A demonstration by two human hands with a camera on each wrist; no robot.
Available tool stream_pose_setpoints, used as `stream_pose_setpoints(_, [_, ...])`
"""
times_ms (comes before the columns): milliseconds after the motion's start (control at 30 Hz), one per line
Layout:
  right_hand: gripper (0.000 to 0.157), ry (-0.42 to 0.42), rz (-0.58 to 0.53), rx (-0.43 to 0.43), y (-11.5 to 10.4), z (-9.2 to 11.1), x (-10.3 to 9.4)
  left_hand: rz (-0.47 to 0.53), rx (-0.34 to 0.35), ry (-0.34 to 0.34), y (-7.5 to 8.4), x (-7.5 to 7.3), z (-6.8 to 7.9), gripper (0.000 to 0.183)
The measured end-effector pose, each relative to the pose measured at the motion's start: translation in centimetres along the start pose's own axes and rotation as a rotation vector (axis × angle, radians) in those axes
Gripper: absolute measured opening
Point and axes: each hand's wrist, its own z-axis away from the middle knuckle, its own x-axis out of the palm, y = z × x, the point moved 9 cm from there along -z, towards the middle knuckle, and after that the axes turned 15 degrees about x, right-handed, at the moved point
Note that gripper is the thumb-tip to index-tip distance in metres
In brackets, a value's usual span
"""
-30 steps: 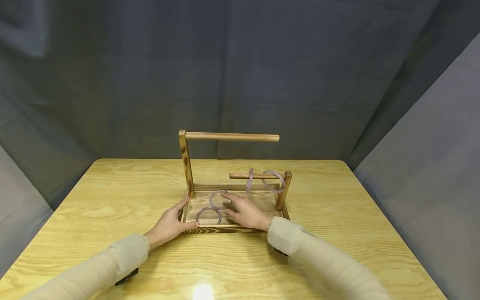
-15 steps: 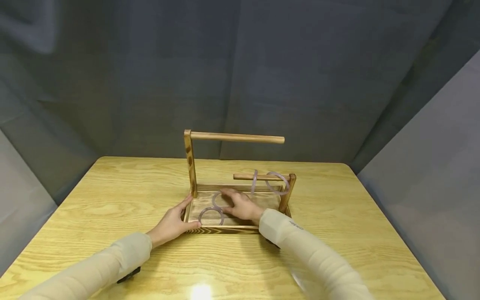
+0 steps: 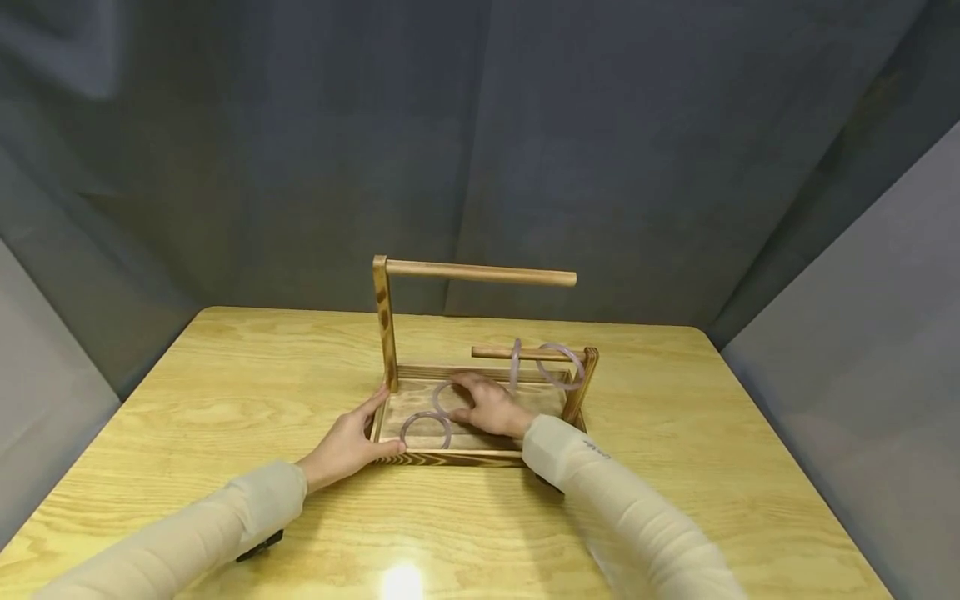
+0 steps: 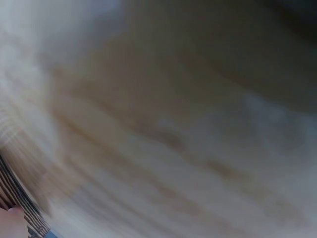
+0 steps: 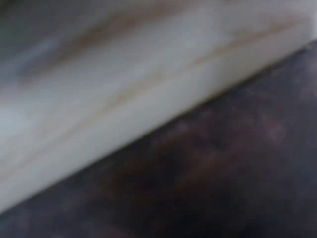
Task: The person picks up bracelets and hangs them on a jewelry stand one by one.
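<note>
A wooden bangle stand (image 3: pixel 465 457) has a shallow tray base, a tall bar on the left and a low bar on the right. My left hand (image 3: pixel 343 450) grips its left end, thumb at the front corner and fingers by the tall post. Inside the tray, my right hand (image 3: pixel 491 407) holds a pale purple bangle (image 3: pixel 434 398) between thumb and fingers, covering its right part. Nearer the front lies a second bangle (image 3: pixel 426 414). One bangle (image 3: pixel 515 367) hangs on the low bar, and another bangle (image 3: pixel 555 345) hangs near its post.
The tall bar (image 3: pixel 480 272) juts right above the tray. Yellow wood-grain table (image 3: pixel 675 433) surrounds the stand, and dark cloth (image 3: pixel 337 150) rises behind. Both wrist views are mostly blurred; the left one shows a fingertip (image 4: pixel 12 222) beside striped wood.
My right hand has moved farther into the tray and closed its thumb and fingers about the rear bangle. My left hand stays on the stand; the head view has shifted slightly.
</note>
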Motion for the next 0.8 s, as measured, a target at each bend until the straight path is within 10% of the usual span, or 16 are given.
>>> stream_pose_setpoints(800, [0.073,-0.132,0.003,0.01,0.2,-0.3,1.1,-0.026,-0.006,0.005,-0.1,0.0,-0.1,0.093])
